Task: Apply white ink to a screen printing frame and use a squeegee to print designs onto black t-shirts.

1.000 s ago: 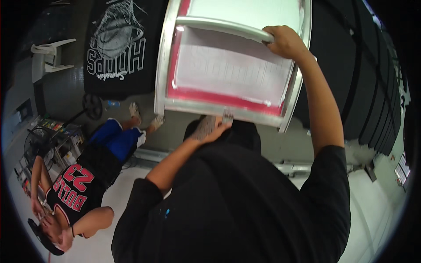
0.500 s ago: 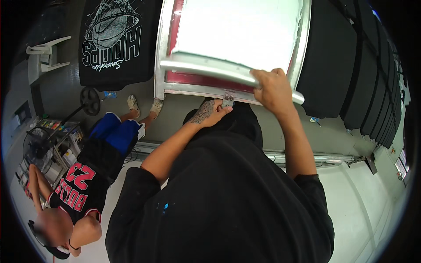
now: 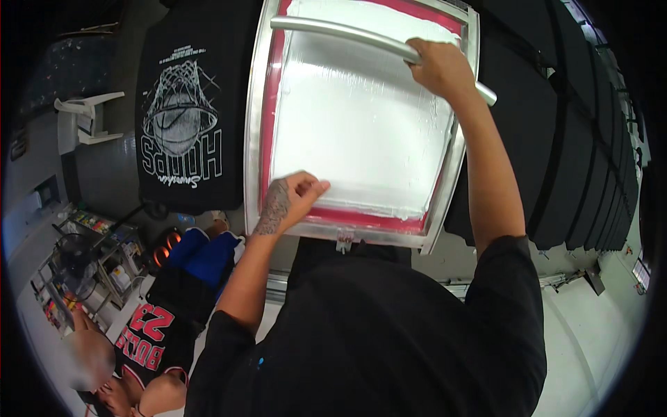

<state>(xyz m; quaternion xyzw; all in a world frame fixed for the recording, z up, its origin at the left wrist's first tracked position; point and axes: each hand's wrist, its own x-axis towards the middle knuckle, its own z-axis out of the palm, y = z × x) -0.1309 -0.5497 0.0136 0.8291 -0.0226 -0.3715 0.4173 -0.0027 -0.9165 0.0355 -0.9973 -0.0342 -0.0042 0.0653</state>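
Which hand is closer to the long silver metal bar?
Right. The right hand grips the silver bar; the left hand is apart from it, by the silver-framed rectangular screen's lower left.

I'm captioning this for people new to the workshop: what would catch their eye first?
Probably the bright white layer inside the metal frame at upper centre, edged with red. Across its upper part lies a long silver bar, gripped near its right end by the right hand. Left of the frame, a black garment shows a white basketball-and-hoop print.
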